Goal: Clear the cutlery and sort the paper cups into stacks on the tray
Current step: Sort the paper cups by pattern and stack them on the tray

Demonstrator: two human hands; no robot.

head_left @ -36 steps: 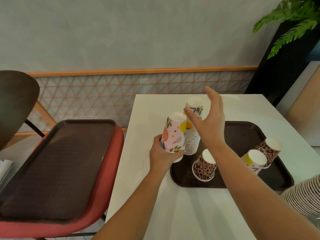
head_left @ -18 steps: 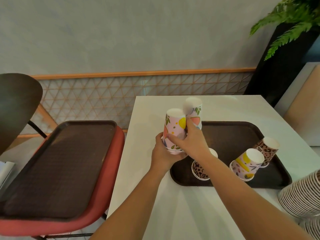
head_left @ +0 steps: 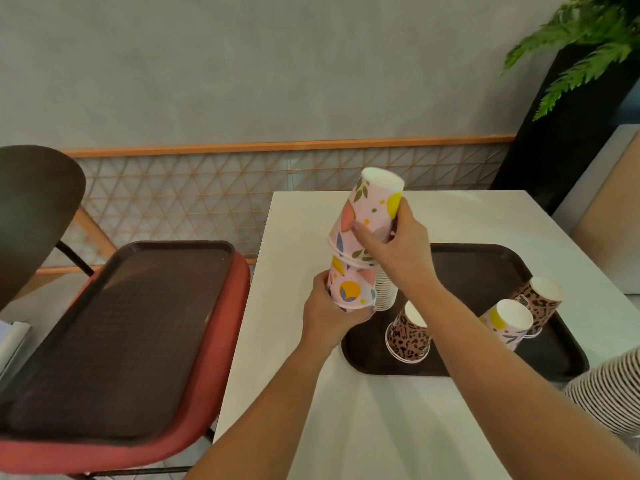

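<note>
My left hand (head_left: 329,311) grips a pink floral paper cup (head_left: 351,289), upside down, at the left end of the dark brown tray (head_left: 485,271). My right hand (head_left: 398,244) holds a second pink floral cup (head_left: 370,216), tilted and upside down, just above the first, their rims touching. Behind them a stack of nested cups (head_left: 386,292) stands on the tray, mostly hidden. A leopard-print cup (head_left: 408,336) sits upside down near the tray's front. Another pink floral cup (head_left: 507,322) and another leopard-print cup (head_left: 538,299) stand at the tray's right. No cutlery is in view.
The tray lies on a white table (head_left: 363,427). A second brown tray (head_left: 114,334) rests on a red chair (head_left: 194,434) to the left. A long stack of cups (head_left: 609,389) lies at the right edge. A plant (head_left: 581,46) stands in a black planter at the back right.
My right hand closed on a pink floral cup and lifted it, tilted, above the cup in my left hand. My left hand stayed by the tray's left end.
</note>
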